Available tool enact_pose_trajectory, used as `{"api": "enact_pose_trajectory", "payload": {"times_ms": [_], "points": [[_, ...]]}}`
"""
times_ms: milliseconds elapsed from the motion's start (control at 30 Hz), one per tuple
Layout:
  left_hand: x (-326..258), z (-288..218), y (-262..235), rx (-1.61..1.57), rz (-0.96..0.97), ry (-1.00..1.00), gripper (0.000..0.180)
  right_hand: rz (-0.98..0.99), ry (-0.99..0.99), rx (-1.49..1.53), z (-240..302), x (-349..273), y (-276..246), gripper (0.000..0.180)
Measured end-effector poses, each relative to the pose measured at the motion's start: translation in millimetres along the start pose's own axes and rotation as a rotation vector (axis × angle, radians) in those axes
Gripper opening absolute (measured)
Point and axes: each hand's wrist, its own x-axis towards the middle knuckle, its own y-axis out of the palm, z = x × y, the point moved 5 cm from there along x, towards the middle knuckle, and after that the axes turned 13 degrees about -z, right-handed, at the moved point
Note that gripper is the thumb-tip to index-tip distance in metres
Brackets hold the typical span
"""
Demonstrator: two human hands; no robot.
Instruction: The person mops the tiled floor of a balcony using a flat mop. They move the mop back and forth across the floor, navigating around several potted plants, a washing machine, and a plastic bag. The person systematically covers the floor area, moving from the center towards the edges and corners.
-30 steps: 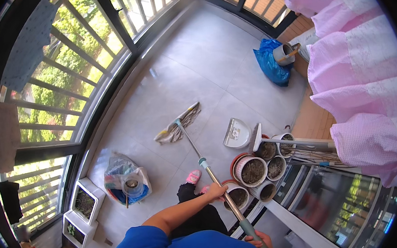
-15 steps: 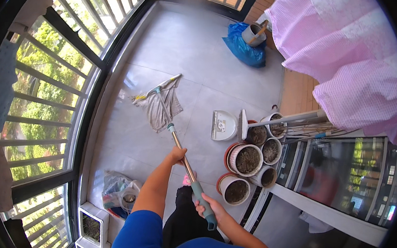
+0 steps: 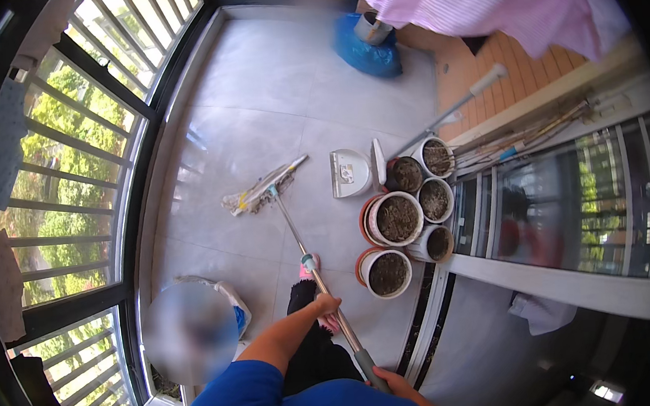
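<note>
My left hand [image 3: 327, 306] is closed in a fist ahead of me, forearm bare and stretched forward. My right hand [image 3: 391, 379] is clenched lower down, close to my body.

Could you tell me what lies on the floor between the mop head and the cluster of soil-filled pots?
In the head view, a white dustpan lies between the mop head and the pots, close beside the pots; the rest is bare grey tile.

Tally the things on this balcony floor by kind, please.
Round soil-filled plant pots: 6
Flat mop with a long metal handle: 1
White plastic dustpan: 1
Blue plastic bag by the wall: 1
Total: 9
</note>
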Motion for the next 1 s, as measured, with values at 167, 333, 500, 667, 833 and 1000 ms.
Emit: {"api": "enact_pose_trajectory", "payload": {"times_ms": [167, 333, 500, 667, 833, 1000], "points": [[-9, 89, 69, 0.026, 0.030, 0.027, 0.037, -0.076, 0.000, 0.109, -81, 24, -80, 0.025], [5, 133, 92, 0.015, -0.161, 0.300, 0.032, -0.139, -0.387, -0.151, -109, 16, -119, 0.024], [-61, 89, 61, -0.164, -0.138, 0.401, 0.026, -0.056, -0.575, -0.266, -83, 2, -93, 0.022], [-25, -15, -33, -0.172, -0.416, 0.624, 0.033, 0.251, -0.505, -0.120, 0, 2, 16, 0.026], [-6, -102, -101, -0.715, -0.144, 0.551, 0.033, 0.382, -0.538, -0.079, 73, 32, 122, 0.030], [47, -93, -118, -0.337, -0.307, 0.383, 0.030, 0.122, -0.530, -0.204, 51, 68, 121, 0.025]]}}
